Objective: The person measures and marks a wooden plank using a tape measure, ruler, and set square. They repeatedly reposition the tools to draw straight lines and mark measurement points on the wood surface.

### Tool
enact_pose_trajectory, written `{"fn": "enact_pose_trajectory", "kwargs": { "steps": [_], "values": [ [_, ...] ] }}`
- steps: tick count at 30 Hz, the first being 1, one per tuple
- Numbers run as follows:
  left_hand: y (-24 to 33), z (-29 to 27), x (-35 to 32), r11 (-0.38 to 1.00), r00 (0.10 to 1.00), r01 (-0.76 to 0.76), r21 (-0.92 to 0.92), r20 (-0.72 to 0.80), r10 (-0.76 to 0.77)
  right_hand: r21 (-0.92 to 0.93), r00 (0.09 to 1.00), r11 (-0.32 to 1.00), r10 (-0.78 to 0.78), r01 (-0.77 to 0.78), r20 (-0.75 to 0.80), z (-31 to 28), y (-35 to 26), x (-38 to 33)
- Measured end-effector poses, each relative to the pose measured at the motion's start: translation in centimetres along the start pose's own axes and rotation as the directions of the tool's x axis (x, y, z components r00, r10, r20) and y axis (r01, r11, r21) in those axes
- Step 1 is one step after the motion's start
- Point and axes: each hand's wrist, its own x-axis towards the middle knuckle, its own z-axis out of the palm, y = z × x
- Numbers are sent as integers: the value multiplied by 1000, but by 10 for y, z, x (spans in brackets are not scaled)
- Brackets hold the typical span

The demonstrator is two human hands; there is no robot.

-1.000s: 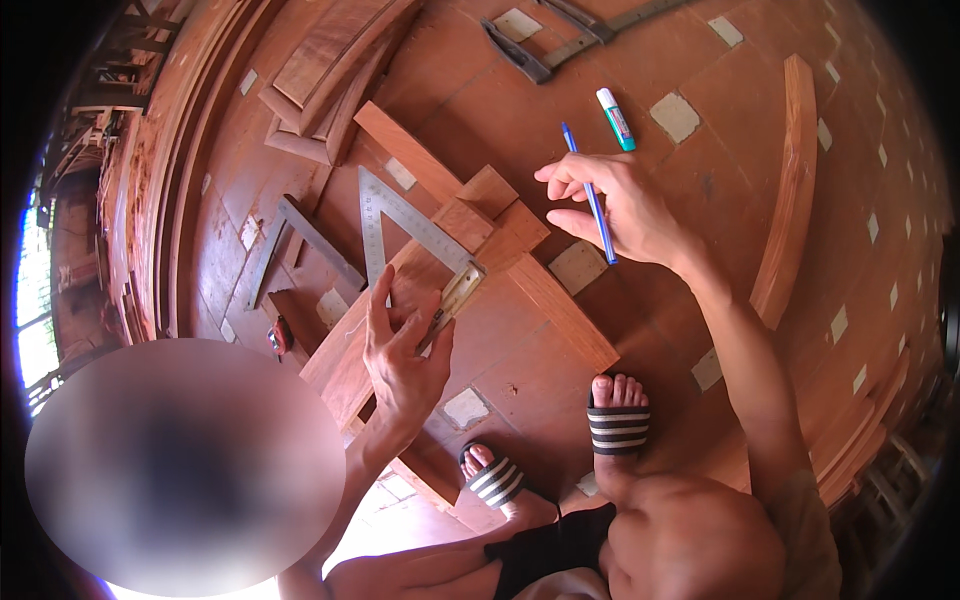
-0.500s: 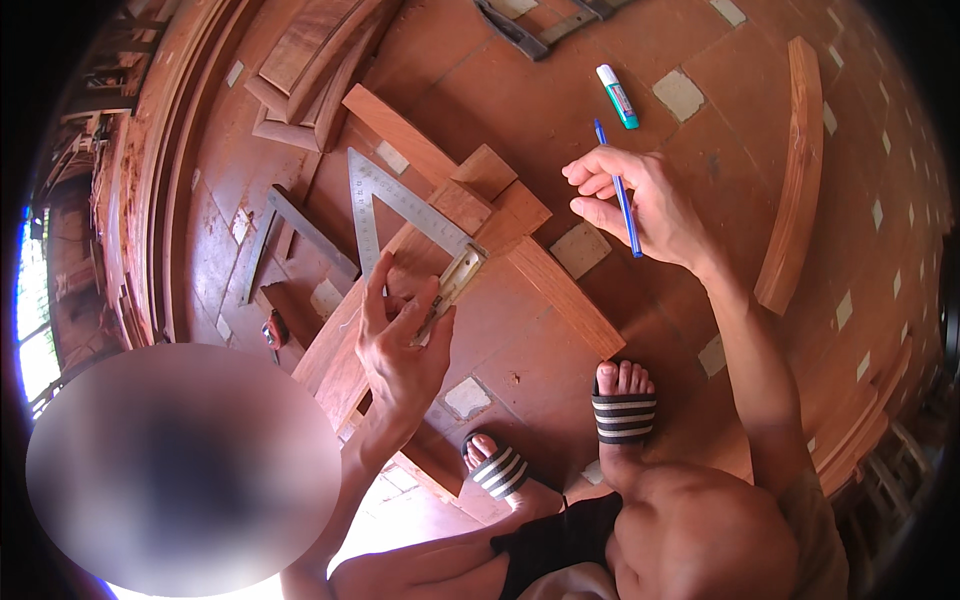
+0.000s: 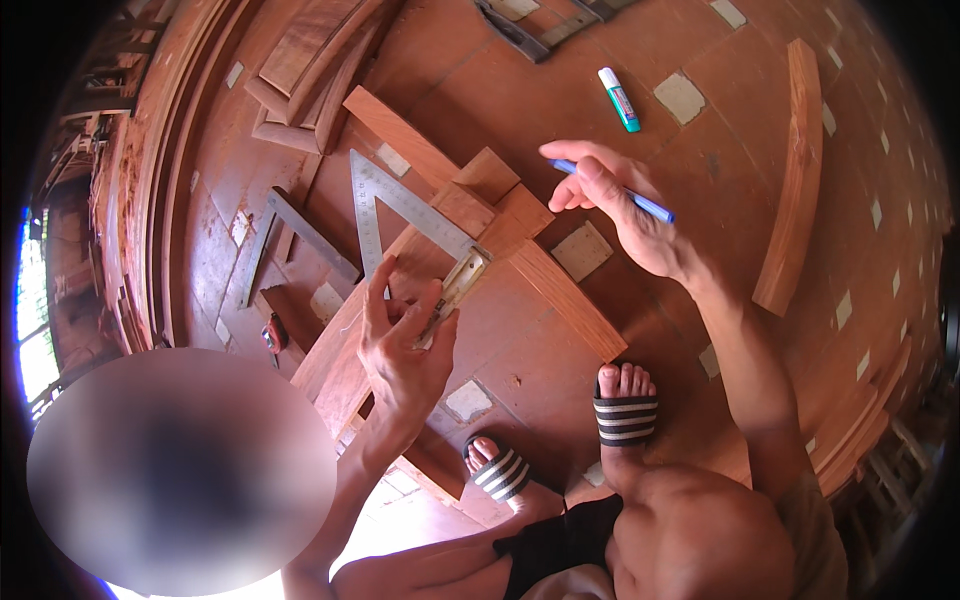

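My left hand point(image 3: 405, 345) grips the pale stock of a metal triangle square point(image 3: 425, 222), its thumb and fingers closed round the near end. The square's blade lies across a reddish wooden beam point(image 3: 332, 348) that slants up from lower left. The beam's far end point(image 3: 517, 222) carries a small wood block point(image 3: 486, 172) and rests across other timbers. To the right, my right hand point(image 3: 635, 220) holds a blue pen point(image 3: 652, 206), lying nearly flat through the fingers. That hand is raised above the floor, apart from the wood.
A white and green tube point(image 3: 619, 100) lies on the tiled floor beyond my right hand. Left of the beam are an L-shaped square point(image 3: 310, 233) and a red tape measure point(image 3: 273, 334). A long wood piece point(image 3: 793, 180) lies far right. My sandalled foot point(image 3: 626, 405) is near a crosspiece point(image 3: 568, 302).
My right hand has turned and shifted slightly, and the pen has swung from nearly upright to nearly flat. My left hand and the triangle square stay in place.
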Motion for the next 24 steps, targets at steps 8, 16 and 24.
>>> {"fn": "enact_pose_trajectory", "kwargs": {
  "steps": [8, 16, 24],
  "values": [
    [0, 0, 0, 1000, 1000, -14, -5, -4, 14, 2, 991, 993, -119, 119, 53, 56, -29, 37],
    [-1, 0, -1, 1000, 1000, -18, -10, 8, 18, -180, 992, 979, -81, 96, 92, 63, -44, 49],
    [0, -1, 0, 999, 1000, -7, -40, 9, 7, -236, 977, 953, -159, 188, 140, 65, -47, 37]
  ]
}}
